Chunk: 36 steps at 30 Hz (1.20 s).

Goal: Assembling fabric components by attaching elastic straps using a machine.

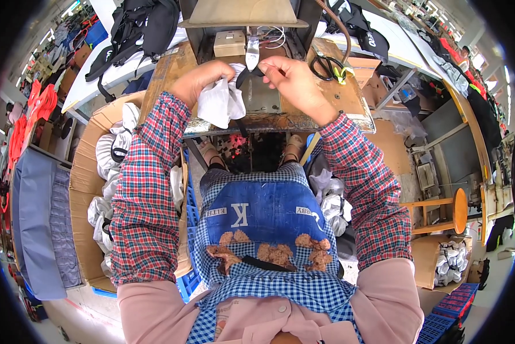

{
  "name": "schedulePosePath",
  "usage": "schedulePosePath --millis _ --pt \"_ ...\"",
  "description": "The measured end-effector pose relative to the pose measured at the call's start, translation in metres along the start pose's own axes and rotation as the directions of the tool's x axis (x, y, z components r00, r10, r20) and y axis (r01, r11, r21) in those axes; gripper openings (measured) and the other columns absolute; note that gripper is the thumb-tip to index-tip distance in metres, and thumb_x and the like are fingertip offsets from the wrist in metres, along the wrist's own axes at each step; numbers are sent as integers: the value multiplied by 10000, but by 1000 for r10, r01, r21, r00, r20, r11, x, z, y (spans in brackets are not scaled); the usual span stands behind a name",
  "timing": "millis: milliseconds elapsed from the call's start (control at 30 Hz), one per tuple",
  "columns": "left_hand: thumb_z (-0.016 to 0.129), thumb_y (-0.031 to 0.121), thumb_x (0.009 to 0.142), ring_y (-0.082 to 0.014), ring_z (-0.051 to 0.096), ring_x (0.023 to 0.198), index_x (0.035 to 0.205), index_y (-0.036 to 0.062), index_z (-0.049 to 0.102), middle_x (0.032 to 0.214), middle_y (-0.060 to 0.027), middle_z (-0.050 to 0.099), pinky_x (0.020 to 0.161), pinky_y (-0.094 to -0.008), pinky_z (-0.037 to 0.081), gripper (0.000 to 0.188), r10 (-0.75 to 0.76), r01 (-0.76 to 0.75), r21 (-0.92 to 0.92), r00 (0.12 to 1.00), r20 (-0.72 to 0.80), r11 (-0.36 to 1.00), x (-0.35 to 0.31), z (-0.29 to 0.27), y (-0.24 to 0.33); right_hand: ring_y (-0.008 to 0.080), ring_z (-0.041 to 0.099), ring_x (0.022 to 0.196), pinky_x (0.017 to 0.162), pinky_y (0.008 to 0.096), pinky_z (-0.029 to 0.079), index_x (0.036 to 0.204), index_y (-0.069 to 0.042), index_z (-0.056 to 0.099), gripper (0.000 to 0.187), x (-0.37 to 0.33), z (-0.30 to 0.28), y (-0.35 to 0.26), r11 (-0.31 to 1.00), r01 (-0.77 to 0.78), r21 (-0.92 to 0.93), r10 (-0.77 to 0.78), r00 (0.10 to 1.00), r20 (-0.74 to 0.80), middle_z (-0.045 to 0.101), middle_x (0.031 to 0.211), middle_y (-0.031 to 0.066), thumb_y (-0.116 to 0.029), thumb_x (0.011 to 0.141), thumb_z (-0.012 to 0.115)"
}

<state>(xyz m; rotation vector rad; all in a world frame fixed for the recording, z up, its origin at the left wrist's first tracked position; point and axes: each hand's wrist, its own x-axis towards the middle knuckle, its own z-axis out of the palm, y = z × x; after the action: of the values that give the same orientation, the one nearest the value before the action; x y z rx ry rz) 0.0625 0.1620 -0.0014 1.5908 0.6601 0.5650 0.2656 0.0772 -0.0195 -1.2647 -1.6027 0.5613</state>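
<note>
A bundle of white cloth (222,104) with a black strap hangs from my left hand (205,80), whose fingers are closed round it at the left of the machine. My right hand (296,85) is on the other side, thumb and fingertips pinched together close to the machine's metal nose (252,54). What sits in that pinch is too small to make out. A short dark piece of strap (244,75) lies between the hands under the nose. The machine (243,12) stands on a worn wooden bench (171,74).
Black-handled scissors (325,67) lie right of my right hand. On my left stands a cardboard box (85,195) of white cloth bundles; a smaller box (429,252) of them is at the right. Black bags (148,28) lie on a white table. A wooden stool (459,210) stands right.
</note>
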Motion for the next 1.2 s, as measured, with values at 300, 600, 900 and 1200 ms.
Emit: schedulePosePath --millis 300,600,900,1200 --pt "533 65 659 -77 483 552 771 32 605 656 11 540 512 -230 387 138 -95 97 -2 979 181 995 18 -22 -14 68 584 644 614 234 503 1007 -3 667 208 3 0 3 995 -47 87 44 998 40 655 763 35 -184 946 585" --pt "523 23 630 -95 531 639 1286 -52 500 814 -14 592 582 -210 424 661 -71 75 -37 993 95 997 9 -17 -8 66 571 635 622 223 518 1013 -6 649 210 9 -7 8 914 -204 350 147 972 183 632 794 12 -196 949 588" --pt "520 14 644 -127 588 742 1022 -12 610 879 -45 632 674 -251 478 390 -134 212 -277 952 275 937 -49 18 -15 114 616 803 715 267 540 1029 -22 641 260 -47 19 -20 671 -389 631 232 919 320 641 889 36 -266 946 603" --pt "653 156 759 -267 589 1007 1214 -26 507 1097 -162 598 892 -344 464 512 392 -322 471 918 -54 821 -103 52 -4 91 623 759 691 232 513 955 -23 649 173 -88 43 -39 606 -413 679 332 908 256 664 859 33 -192 934 621"
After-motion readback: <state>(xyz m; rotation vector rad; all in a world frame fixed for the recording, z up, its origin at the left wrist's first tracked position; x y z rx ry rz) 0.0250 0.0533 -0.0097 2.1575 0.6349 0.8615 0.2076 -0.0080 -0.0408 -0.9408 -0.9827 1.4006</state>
